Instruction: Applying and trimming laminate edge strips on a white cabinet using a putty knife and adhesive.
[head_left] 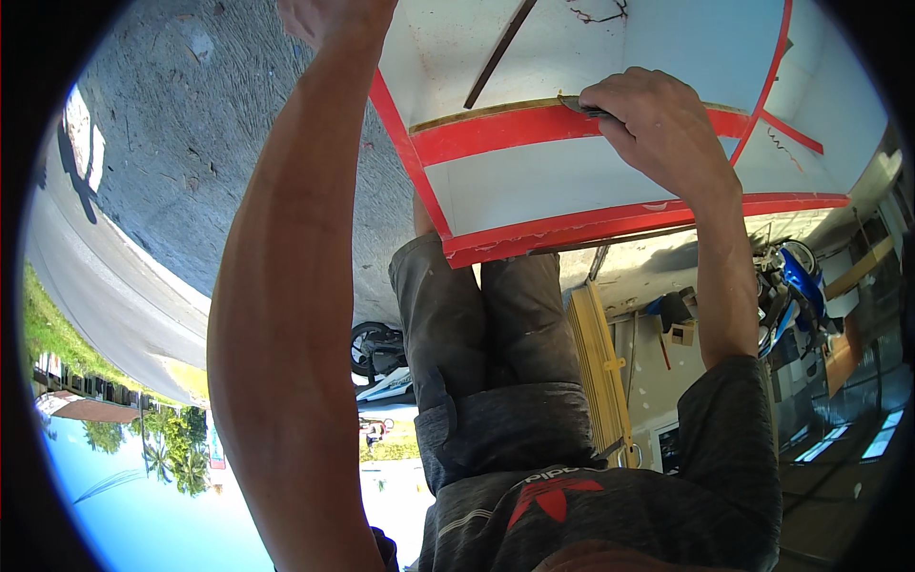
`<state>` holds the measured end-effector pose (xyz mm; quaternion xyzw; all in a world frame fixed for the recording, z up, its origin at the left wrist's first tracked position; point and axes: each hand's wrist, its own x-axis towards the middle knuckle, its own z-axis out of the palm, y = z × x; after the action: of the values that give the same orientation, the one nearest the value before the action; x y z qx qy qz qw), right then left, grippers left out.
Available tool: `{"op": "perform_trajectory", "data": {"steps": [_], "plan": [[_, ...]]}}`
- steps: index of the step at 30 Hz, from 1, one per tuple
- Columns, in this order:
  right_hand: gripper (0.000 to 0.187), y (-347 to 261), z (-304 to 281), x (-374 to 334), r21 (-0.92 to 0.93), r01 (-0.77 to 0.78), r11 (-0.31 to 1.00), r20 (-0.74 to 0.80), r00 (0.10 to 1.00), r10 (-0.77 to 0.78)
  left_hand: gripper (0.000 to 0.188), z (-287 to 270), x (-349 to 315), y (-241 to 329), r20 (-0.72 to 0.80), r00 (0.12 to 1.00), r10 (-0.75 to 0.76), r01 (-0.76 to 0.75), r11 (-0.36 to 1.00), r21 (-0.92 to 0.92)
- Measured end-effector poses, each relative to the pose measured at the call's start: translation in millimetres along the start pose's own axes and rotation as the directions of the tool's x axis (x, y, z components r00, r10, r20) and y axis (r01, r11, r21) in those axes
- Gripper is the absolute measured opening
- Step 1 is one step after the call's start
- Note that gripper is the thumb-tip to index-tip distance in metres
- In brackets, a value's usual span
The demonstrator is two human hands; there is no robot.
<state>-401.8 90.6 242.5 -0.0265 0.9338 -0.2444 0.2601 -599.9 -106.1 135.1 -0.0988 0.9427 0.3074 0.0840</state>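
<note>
In front of me is a white cabinet-like box (534, 176) with red edging. A red strip (496, 134) runs along a shelf edge inside it, its upper side bare and brownish. My right hand (658, 119) is closed round a thin, dark, flat scraper-like tool (583, 107). The tool's tip meets the bare upper side of that strip; most of it is hidden by the fingers. My left arm reaches up past the box's left side. Only part of my left hand (334, 17) shows at the top edge, with its fingers cut off from view.
A thin dark brown strip (500, 52) lies against the box's white inside. Loose wires (783, 145) stick out on the right. Rough concrete (210, 124) lies to the left, beside a road (124, 296). A blue motorcycle (801, 281) and a yellow folding gate (600, 362) stand behind.
</note>
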Motion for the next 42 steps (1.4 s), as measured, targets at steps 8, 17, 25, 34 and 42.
{"op": "perform_trajectory", "data": {"steps": [8, 17, 25, 34, 42], "plan": [[0.015, -52, 22, 37, 0.051, 0.043, 0.998, -0.084, 0.996, -0.038, 0.074, 7, 0, -8, -0.051, 0.999, 0.010, -0.010, 1.000, 0.009], [0.010, -99, 27, 60, 0.051, 0.088, 0.995, -0.069, 0.994, -0.084, 0.072, -5, -8, 7, -0.013, 1.000, -0.026, 0.025, 0.999, -0.028], [0.008, -108, 32, 57, 0.038, 0.148, 0.988, -0.051, 0.988, -0.146, 0.068, -9, -9, 11, 0.064, 0.997, -0.042, 0.045, 0.998, -0.044], [0.011, -123, 56, 50, -0.116, 0.117, 0.986, -0.020, 0.993, -0.120, 0.066, -5, -11, 13, 0.036, 0.996, -0.083, 0.085, 0.995, -0.049], [0.014, -125, 68, 42, -0.043, 0.121, 0.992, -0.074, 0.990, -0.124, 0.065, -5, -12, 12, 0.014, 0.999, -0.041, 0.042, 0.997, -0.070]]}}
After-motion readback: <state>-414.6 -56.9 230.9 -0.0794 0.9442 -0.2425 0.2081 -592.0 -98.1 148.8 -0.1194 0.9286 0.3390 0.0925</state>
